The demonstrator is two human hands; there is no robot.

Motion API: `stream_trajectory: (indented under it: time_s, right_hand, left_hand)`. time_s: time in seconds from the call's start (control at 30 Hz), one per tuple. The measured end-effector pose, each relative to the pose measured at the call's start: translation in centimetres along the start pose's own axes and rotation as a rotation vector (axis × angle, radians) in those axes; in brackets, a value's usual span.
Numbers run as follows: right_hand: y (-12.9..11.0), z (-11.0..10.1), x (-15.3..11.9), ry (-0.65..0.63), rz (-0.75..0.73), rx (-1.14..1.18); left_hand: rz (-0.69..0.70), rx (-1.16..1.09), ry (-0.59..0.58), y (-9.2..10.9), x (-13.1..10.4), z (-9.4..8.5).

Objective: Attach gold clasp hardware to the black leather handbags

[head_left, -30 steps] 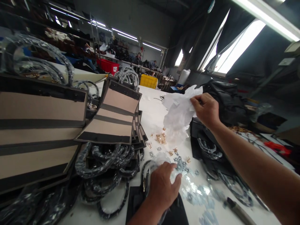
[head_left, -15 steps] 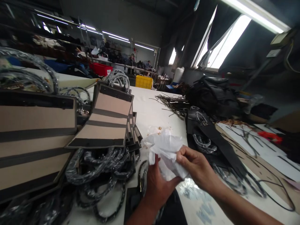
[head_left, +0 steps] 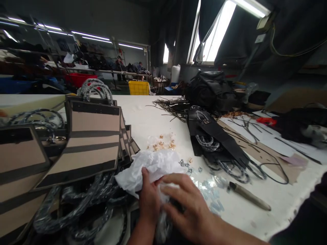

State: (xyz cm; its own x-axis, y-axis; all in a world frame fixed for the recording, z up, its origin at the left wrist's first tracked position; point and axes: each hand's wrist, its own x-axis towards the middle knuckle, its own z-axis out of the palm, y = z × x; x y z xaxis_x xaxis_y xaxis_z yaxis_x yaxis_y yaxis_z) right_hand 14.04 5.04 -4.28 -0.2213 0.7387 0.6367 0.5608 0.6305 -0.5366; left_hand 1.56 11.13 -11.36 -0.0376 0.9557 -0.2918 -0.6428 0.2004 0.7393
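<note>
A crumpled sheet of thin white paper [head_left: 155, 163] spreads out in front of my hands. My left hand [head_left: 149, 197] grips its near edge, thumb up against it. Bent over the paper's near side, my right hand [head_left: 184, 204] has its fingers curled, slightly apart, with white paper showing between them; its thumb is hidden. Beneath them, partly covered, lies a dark piece with clear plastic wrapping [head_left: 163, 226]. Small gold metal fittings [head_left: 160, 145] lie just beyond the paper. Flat silvery pieces [head_left: 212, 194] are scattered to the right of my right hand.
Stacked beige-and-black panels [head_left: 94, 119] with plastic-wrapped handles [head_left: 74, 207] crowd the left. To the right are black strap pieces [head_left: 217, 136], a tool with a long handle [head_left: 250, 196] and loose cords [head_left: 170, 109]. A yellow crate [head_left: 138, 87] and people appear farther back.
The paper has come down and left, nearer the table. My right hand has moved from pinching its right edge to lying over its near side beside my left hand. The view has turned right.
</note>
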Motion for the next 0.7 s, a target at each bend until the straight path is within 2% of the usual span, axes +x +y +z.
stream_trajectory:
  time_s: [0.07, 0.1, 0.2, 0.27, 0.33, 0.4, 0.47, 0.57, 0.7]
  right_hand:
    - [3.2, -0.6, -1.3, 0.18, 0.242, -0.094]
    - [4.8, -0.8, -1.7, 0.204, 0.337, -0.129]
    - [8.0, -0.7, -1.4, 0.079, 0.461, -0.084]
    - [8.6, 0.0, -0.3, 0.039, 0.492, 0.045]
    - [8.7, 0.4, 1.3, 0.084, 0.513, 0.176]
    - [8.8, -0.1, 2.8, 0.099, 0.505, 0.234]
    - [9.1, -1.3, 3.8, 0.042, 0.468, 0.193]
    - [10.0, -3.0, 3.3, -0.021, 0.477, 0.111]
    - [11.5, -3.5, 1.0, 0.107, 0.658, 0.186]
  left_hand:
    - [0.024, -0.131, 0.064, 0.3, 0.6, 0.8]
    - [0.056, -0.152, 0.084, 0.3, 0.8, 1.2]
    - [0.081, -0.162, 0.055, 0.0, 1.0, 1.5]
    - [0.064, -0.157, 0.02, -0.2, 0.8, 1.5]
    - [0.021, -0.147, 0.02, -0.4, 0.6, 1.3]
    - [-0.049, -0.145, 0.053, -0.5, 0.6, 1.2]
    - [-0.109, -0.165, 0.083, -0.5, 0.7, 1.2]
    - [-0.14, -0.196, 0.102, -0.3, 0.9, 1.3]
    - [-0.066, -0.181, 0.131, -0.1, 0.9, 1.4]
